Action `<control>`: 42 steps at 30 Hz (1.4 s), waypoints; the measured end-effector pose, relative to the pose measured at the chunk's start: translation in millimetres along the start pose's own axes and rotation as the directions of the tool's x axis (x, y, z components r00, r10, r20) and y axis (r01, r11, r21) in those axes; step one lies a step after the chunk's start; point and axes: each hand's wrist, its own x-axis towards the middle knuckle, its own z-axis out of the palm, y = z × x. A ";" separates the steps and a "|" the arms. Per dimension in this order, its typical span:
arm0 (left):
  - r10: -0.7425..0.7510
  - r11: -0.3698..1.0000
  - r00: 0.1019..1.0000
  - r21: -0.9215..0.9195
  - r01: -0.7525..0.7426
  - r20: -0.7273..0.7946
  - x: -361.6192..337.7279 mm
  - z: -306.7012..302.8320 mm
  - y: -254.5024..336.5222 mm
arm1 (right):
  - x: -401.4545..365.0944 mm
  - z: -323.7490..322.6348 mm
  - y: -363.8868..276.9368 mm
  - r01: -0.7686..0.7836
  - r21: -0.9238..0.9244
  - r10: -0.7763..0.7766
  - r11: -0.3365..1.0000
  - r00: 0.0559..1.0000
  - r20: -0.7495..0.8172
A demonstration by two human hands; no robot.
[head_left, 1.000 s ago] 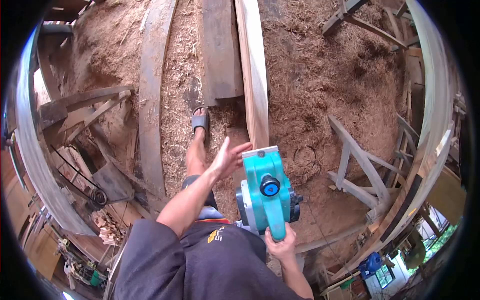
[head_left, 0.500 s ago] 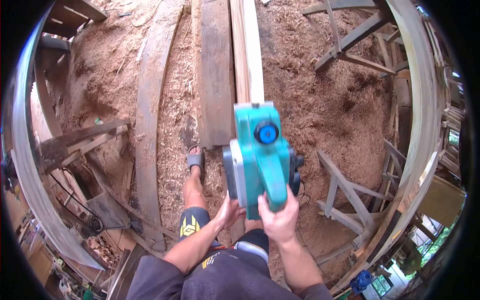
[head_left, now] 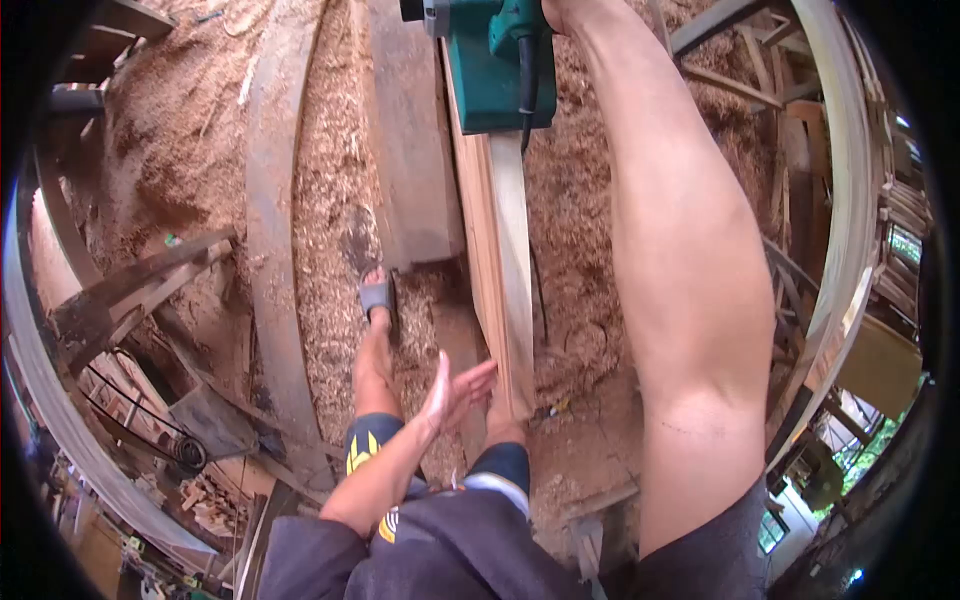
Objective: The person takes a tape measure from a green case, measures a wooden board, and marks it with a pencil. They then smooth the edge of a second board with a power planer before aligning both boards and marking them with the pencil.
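Observation:
A teal power planer (head_left: 500, 70) with a black cord rests on a long pale wooden board (head_left: 508, 240) at the top of the view. My right arm stretches forward to it, and my right hand (head_left: 566, 14) is at its handle, mostly cut off by the top edge. Lower down, my left hand (head_left: 458, 394) is open with its fingers spread, its fingertips beside the near end of the board. It holds nothing.
A thick dark plank (head_left: 415, 150) lies left of the board. Farther left is a long curved plank (head_left: 272, 220) on wood shavings. Wooden trestle pieces (head_left: 90, 310) stand at the left. A long curved beam (head_left: 845, 180) runs down the right side.
The planer has moved forward, away from my body, with my right arm now stretched out. My left hand has come away from the planer and opened. More of the board shows.

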 end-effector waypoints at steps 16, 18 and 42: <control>0.042 0.998 0.998 0.048 -0.040 -0.050 -4.5 15.2 30.4 | -671.6 -140.6 42.5 -0.568 -0.396 0.652 0.721 0.750 0.112; 0.204 0.924 0.970 0.353 -0.147 -0.129 -6.3 43.7 28.8 | -699.3 -148.5 20.7 -0.629 -0.401 0.701 0.666 0.711 0.050; 0.224 0.277 0.974 0.957 -0.084 0.021 -34.2 -18.5 -23.8 | -592.0 -74.6 22.1 -0.476 -0.370 0.418 0.797 0.879 -0.230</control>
